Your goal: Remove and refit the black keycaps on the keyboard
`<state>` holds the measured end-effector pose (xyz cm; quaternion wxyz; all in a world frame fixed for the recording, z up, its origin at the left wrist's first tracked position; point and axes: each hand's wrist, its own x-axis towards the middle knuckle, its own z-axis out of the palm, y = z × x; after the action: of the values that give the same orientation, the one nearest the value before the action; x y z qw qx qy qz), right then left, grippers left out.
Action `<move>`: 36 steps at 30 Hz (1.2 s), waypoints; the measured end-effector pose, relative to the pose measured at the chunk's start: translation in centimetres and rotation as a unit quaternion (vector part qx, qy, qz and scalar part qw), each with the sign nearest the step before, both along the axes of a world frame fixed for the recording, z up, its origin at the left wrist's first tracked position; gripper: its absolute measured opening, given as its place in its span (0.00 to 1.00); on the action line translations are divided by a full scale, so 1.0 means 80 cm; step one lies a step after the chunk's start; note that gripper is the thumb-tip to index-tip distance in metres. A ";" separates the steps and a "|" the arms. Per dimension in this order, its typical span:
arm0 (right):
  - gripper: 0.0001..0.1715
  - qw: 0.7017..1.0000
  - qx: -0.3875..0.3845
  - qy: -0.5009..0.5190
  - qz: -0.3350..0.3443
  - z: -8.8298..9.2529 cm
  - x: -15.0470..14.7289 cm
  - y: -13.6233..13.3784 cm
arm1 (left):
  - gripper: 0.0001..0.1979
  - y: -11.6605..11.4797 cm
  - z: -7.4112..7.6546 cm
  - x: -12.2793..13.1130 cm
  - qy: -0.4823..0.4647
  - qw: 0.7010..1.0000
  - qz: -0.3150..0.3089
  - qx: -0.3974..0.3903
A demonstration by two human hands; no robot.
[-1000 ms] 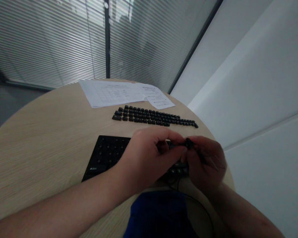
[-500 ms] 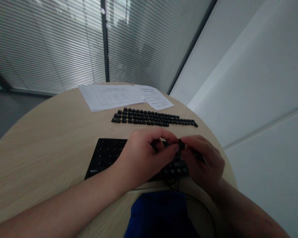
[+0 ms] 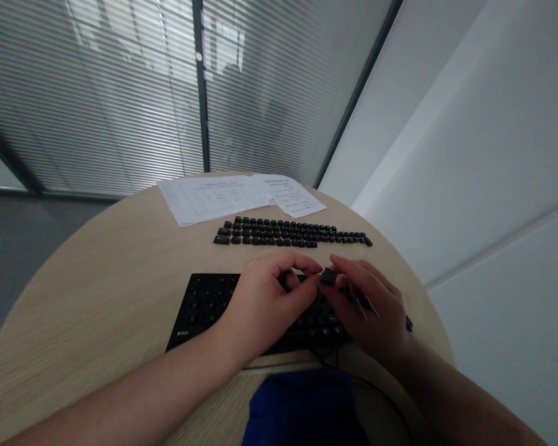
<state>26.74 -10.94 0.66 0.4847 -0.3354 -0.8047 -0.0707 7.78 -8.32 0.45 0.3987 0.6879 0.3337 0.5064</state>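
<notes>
We observe the left hand [image 3: 270,297] and right hand [image 3: 372,303] meeting over the keyboard [image 3: 209,297]. Between their fingertips is one black keycap [image 3: 328,276], raised above the board. Left grip: narrow, thumb and fingertips pinching the cap's left edge. Right grip: narrow, thumb and forefinger about the same cap; thin wires [image 3: 366,306] show at the palm, the rest hidden. Just right of the right hand we note a small dark piece [image 3: 409,323], too obscured to identify. Beyond the keyboard, loose keycaps [image 3: 274,234] lie in rows on the table [image 3: 102,279]; behind them, papers [image 3: 214,197]. We see a cable [image 3: 376,389] by the blue cloth [image 3: 302,406] on the near side.
</notes>
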 end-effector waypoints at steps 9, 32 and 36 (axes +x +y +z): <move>0.16 0.999 0.015 -0.001 0.032 0.001 0.004 -0.005 | 0.06 -0.004 0.009 -0.014 0.106 0.945 -0.023 0.308; 0.14 0.997 0.005 0.036 0.073 -0.004 -0.001 -0.010 | 0.06 -0.009 0.004 -0.014 0.107 0.911 0.034 0.397; 0.14 0.995 -0.021 0.062 0.077 -0.006 -0.003 -0.012 | 0.06 -0.009 0.007 -0.015 0.112 0.903 0.037 0.412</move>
<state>26.46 -11.90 0.21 0.5304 -0.2865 -0.7979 0.0040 6.61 -9.08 1.01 0.0204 0.8303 0.1632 0.5326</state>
